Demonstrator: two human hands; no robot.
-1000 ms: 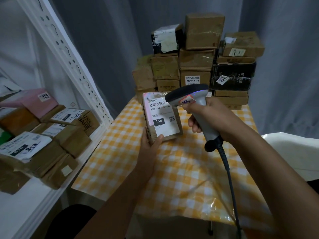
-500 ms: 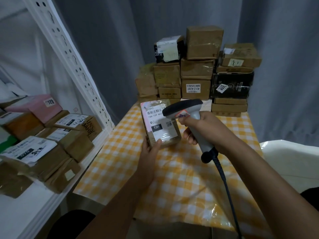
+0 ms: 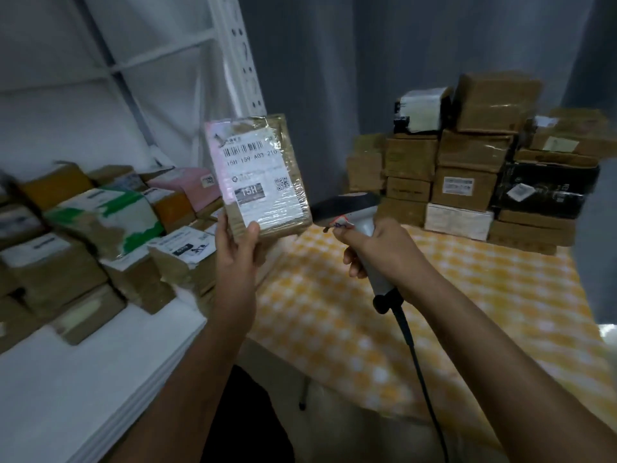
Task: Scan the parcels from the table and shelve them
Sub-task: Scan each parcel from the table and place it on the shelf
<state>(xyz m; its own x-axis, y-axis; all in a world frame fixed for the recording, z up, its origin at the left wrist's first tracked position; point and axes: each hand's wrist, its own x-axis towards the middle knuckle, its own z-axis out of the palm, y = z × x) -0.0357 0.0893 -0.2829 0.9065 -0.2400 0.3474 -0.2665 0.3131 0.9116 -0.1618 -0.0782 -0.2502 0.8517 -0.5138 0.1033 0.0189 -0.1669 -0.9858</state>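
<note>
The parcel (image 3: pixel 258 178) is a small, flat brown cardboard box wrapped in shiny clear tape, held upright in the air over the gap between the shelf and the bench, its labelled face turned toward the person. Nearly the whole front is covered by a white shipping label with a pink strip down its left edge; it carries a barcode near the top, the line "15H 159 A03 210", a dark block reading "15H" and a small QR code at the right. The left hand (image 3: pixel 236 248) grips the box by its lower left corner, thumb on the front, fingers behind. Just to the right, lower down, the right hand (image 3: pixel 384 252) is wrapped around the pale grey handle of a barcode scanner (image 3: pixel 354 212), whose dark head points left toward the parcel's bottom edge; a black cable (image 3: pixel 417 355) hangs from the handle. Beneath lies the bench (image 3: pixel 434 322) with its yellow checked cloth, and at its far end a stack of parcels (image 3: pixel 474 175), mostly brown, one black. On the left, the white shelf (image 3: pixel 83 372) holds more labelled boxes (image 3: pixel 110 225), blurred.
</note>
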